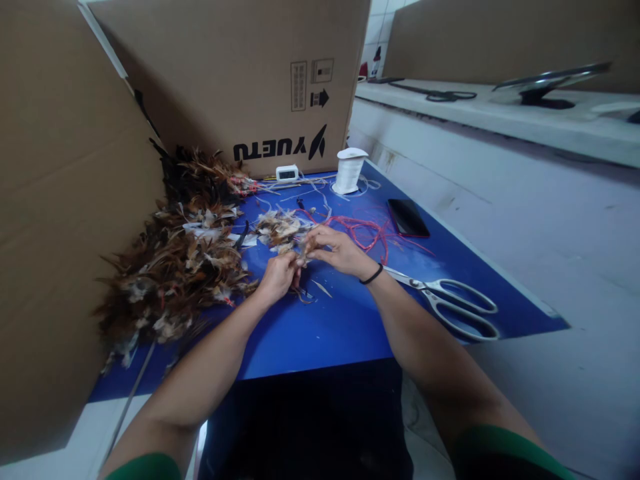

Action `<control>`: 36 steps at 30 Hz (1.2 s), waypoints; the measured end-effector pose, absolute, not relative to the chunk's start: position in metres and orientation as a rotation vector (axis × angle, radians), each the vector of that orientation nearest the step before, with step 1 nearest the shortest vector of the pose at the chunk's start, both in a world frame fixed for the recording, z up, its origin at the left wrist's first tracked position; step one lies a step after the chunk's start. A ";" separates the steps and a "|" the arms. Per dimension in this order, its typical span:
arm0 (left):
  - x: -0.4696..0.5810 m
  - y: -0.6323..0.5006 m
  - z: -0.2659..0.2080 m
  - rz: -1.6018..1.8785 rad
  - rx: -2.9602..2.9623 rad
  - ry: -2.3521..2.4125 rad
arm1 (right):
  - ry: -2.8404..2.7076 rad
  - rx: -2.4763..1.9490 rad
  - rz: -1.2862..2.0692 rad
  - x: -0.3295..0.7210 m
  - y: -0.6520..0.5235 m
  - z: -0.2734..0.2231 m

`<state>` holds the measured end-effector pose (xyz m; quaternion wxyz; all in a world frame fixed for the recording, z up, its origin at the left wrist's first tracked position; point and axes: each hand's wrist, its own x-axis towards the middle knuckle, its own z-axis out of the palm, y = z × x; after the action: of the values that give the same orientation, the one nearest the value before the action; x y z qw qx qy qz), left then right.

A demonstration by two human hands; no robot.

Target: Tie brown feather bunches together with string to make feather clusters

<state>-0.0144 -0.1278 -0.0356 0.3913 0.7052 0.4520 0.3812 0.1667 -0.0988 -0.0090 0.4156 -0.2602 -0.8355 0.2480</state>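
My left hand [281, 275] and my right hand [336, 251] meet over the middle of the blue table, fingertips pinched together. Between them is a small feather [303, 253], partly covered by the fingers. Just beyond my hands lies a loose heap of pale and brown feathers [278, 228]. A single thin feather [323, 289] rests on the table to the right of my left hand. Pink string [367, 230] lies in a tangle behind my right hand. Large metal scissors [440, 293] lie beside my right forearm, which hides the blade tips.
Bundles of brown feathers [185, 267] cover the left side of the blue table [315, 340]. At the back stand a white spool [349, 171] and a small white device [287, 174]. A dark phone [409, 218] lies right. A large cardboard box [200, 73] walls the back.
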 end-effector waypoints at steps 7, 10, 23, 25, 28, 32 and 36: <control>-0.016 -0.127 -0.035 0.988 1.768 1.135 | -2.054 -0.665 0.679 0.166 -0.099 -0.009; -0.016 -0.127 -0.033 0.976 1.775 1.152 | -2.051 -0.655 0.688 0.165 -0.100 -0.008; -0.014 -0.127 -0.035 0.925 1.792 1.165 | -2.046 -0.659 0.640 0.163 -0.099 -0.012; -0.014 -0.127 -0.036 0.928 1.786 1.156 | -2.039 -0.659 0.632 0.163 -0.099 -0.012; -0.014 -0.127 -0.035 0.924 1.790 1.161 | -2.030 -0.657 0.627 0.162 -0.099 -0.012; -0.014 -0.128 -0.033 0.924 1.777 1.157 | -2.035 -0.650 0.617 0.162 -0.099 -0.012; -0.013 -0.129 -0.031 0.918 1.774 1.164 | -2.034 -0.652 0.614 0.161 -0.099 -0.012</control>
<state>-0.0127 -0.1290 -0.0309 0.4032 0.7022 0.4608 0.3634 0.1615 -0.0995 -0.0120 0.4436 -0.2630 -0.8202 0.2475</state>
